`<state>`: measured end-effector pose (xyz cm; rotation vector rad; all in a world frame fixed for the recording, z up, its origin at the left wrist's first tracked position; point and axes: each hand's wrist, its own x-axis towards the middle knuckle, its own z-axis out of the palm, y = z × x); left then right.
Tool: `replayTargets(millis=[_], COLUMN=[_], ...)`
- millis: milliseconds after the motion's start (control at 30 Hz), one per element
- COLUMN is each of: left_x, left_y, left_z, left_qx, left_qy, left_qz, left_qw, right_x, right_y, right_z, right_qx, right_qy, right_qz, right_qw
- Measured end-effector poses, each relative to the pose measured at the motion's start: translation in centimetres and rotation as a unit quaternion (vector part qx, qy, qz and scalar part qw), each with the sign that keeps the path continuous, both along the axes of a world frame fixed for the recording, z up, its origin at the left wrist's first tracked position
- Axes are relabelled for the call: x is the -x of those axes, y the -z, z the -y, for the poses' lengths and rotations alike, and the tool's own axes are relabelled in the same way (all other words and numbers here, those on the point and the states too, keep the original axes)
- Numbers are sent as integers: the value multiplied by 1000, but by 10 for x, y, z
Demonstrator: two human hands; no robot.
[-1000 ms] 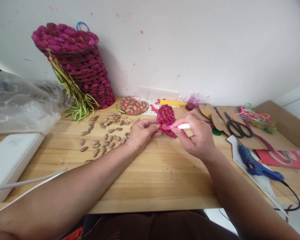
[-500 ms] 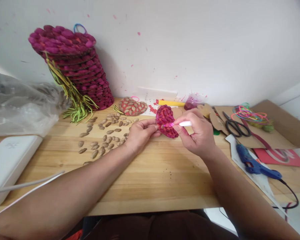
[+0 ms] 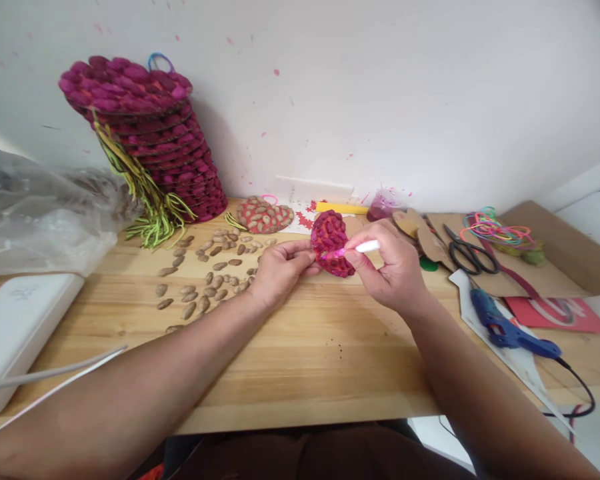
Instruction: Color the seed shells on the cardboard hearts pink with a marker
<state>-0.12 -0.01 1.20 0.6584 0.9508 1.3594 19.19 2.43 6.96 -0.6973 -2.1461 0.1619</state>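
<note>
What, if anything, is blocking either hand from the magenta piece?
Nothing visible. The left hand grips the magenta piece directly at its edge. Only the white-handled tool, held in the right hand, spans the small gap on that side, its pink end at the piece.

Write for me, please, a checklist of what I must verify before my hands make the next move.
1. Left hand grips the edge of the pink disc: ok.
2. Right hand holds the white tool, its pink end at the disc: ok.
3. Left forearm well away from the nuts: not ok, some lie right beside it.
4. Scissors away from both hands: ok, they lie to the right.
5. Glue gun cold: cannot tell; it lies at the right, not held.
6. Underside of the disc coloured: cannot tell, it is hidden.
</note>
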Motion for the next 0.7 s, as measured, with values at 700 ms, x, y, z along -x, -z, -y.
replayTargets(millis=[700], left_x=[0], left_y=[3], left_z=[-1], left_qx=[-6], left_qy=[18], left_qz=[-7], left_qw=[1000], right_x=[3], right_y=[0], right_z=[3], right_qx=[7], right_qy=[3], right_qz=[9], right_qw=[1000])
